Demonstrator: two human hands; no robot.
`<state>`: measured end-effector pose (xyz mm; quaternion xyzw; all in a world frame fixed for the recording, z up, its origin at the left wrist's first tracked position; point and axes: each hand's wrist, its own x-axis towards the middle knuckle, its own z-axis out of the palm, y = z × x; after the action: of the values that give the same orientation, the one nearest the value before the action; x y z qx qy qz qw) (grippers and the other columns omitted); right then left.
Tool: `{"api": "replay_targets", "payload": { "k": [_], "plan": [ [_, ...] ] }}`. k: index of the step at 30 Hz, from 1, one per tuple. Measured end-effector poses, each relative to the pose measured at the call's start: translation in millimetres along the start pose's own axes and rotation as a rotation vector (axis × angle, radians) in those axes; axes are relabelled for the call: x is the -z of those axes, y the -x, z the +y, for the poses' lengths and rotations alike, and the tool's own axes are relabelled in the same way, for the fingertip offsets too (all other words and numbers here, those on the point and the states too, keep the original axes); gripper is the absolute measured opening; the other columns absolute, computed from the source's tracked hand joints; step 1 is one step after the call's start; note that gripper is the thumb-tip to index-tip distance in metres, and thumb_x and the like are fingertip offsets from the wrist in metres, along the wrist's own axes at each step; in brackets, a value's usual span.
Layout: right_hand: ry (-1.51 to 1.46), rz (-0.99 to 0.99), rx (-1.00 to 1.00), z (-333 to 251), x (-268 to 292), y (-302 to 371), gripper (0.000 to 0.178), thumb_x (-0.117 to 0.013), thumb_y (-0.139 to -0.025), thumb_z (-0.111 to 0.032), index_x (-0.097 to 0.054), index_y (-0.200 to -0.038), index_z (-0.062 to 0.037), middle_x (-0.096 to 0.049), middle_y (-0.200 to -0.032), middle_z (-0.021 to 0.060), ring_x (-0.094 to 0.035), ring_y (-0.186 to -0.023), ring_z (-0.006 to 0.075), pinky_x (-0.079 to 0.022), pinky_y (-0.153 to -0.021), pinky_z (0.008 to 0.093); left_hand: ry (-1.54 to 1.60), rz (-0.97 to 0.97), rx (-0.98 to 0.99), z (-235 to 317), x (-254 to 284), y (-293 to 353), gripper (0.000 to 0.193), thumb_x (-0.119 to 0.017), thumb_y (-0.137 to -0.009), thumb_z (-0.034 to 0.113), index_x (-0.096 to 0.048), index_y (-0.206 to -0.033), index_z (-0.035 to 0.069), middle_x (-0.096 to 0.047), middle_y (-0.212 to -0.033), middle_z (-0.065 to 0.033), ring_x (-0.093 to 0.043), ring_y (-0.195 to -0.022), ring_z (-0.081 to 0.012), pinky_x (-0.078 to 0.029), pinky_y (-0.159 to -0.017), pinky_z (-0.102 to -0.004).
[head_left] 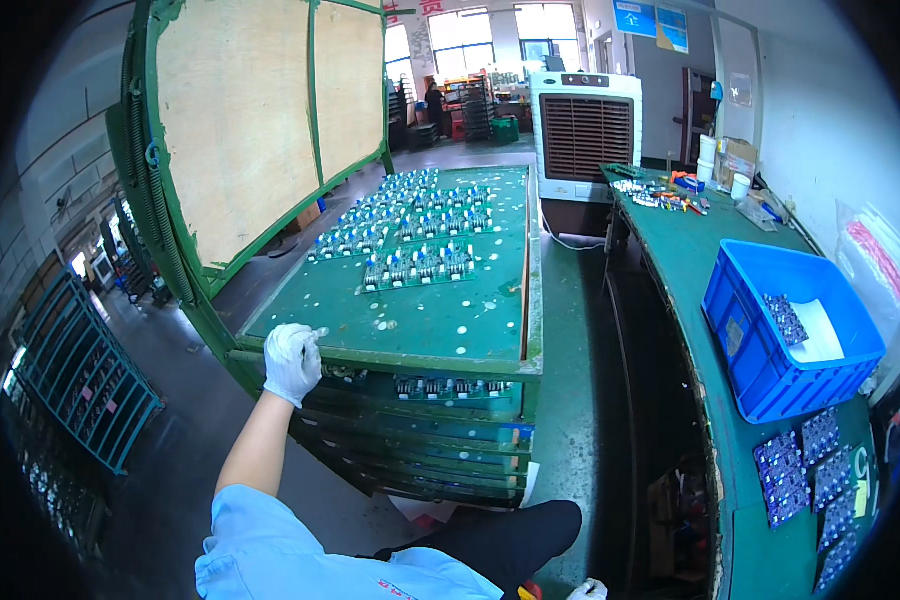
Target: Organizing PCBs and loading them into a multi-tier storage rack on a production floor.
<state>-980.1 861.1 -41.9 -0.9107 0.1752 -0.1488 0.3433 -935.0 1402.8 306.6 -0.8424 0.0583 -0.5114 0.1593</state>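
My left hand (292, 364), in a white glove, is curled around the front rail of a green rack (420, 368) at its near left corner. On the rack's green top board (440, 320) lie several circuit board panels (420, 265) with blue and silver parts, grouped toward the far side. A lower shelf carries another circuit board panel (450, 387), partly covered by the top board. Only a bit of my gloved right hand (589, 590) shows at the bottom edge, with its fingers mostly cut off. A small yellow and red object (528, 592) is left of it.
A raised green-framed wooden panel (235, 130) stands at the left. Along the right runs a green workbench (670, 290) with a blue crate (800, 385), purple circuit boards (782, 478) and tools. An air cooler (587, 130) stands behind the rack; a person (434, 105) is far back.
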Motion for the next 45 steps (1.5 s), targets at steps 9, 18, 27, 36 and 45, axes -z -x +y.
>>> {"api": "replay_targets", "payload": {
  "k": [9,18,27,36,45],
  "plan": [
    [-0.019,0.064,0.060,18,-9,-25,0.010,-0.060,-0.082,-0.011,-0.067,-0.081,-0.0031,-0.066,-0.081,0.0167,-0.062,-0.073,0.0336,-0.051,-0.069,0.0404,-0.044,-0.047,0.040,-14,1,13,0.021,-0.055,-0.078,0.002,-0.054,-0.099,0.008,-0.058,-0.094,-0.0142,-0.057,-0.088,-0.0346,-0.045,-0.077,-0.0455],
    [0.016,-0.101,-0.009,36,-31,-29,0.022,-0.061,-0.084,-0.023,-0.067,-0.092,-0.0036,-0.066,-0.092,0.0169,-0.062,-0.087,0.0336,-0.049,-0.080,0.0402,-0.072,-0.086,0.085,-45,20,36,0.022,-0.052,-0.082,0.008,-0.055,-0.103,0.007,-0.057,-0.099,-0.0156,-0.055,-0.093,-0.0363,-0.044,-0.084,-0.0465],
    [0.084,-0.229,-0.164,85,-38,-39,0.030,-0.056,-0.085,-0.030,-0.069,-0.096,-0.0054,-0.068,-0.095,0.0171,-0.064,-0.090,0.0331,-0.049,-0.082,0.0389,0.012,-0.056,0.137,-64,2,34,0.027,-0.051,-0.082,0.008,-0.052,-0.109,0.008,-0.055,-0.106,-0.0157,-0.053,-0.098,-0.0362,-0.042,-0.088,-0.0462],
    [0.135,-0.259,-0.064,120,-79,-65,0.033,-0.054,-0.086,-0.034,-0.069,-0.098,-0.0066,-0.068,-0.095,0.0175,-0.064,-0.090,0.0314,-0.049,-0.082,0.0380,-0.060,-0.096,0.257,-86,11,67,0.035,-0.048,-0.081,0.009,-0.051,-0.115,0.006,-0.052,-0.112,-0.0170,-0.051,-0.104,-0.0365,-0.041,-0.093,-0.0465],
    [0.132,-0.255,-0.090,155,-111,-84,0.039,-0.053,-0.086,-0.040,-0.068,-0.100,-0.0074,-0.067,-0.098,0.0183,-0.062,-0.094,0.0342,-0.048,-0.086,0.0417,-0.120,-0.078,0.354,-100,11,81,0.040,-0.046,-0.081,0.006,-0.050,-0.121,0.005,-0.050,-0.116,-0.0179,-0.048,-0.109,-0.0369,-0.038,-0.097,-0.0454]
  ]
}}
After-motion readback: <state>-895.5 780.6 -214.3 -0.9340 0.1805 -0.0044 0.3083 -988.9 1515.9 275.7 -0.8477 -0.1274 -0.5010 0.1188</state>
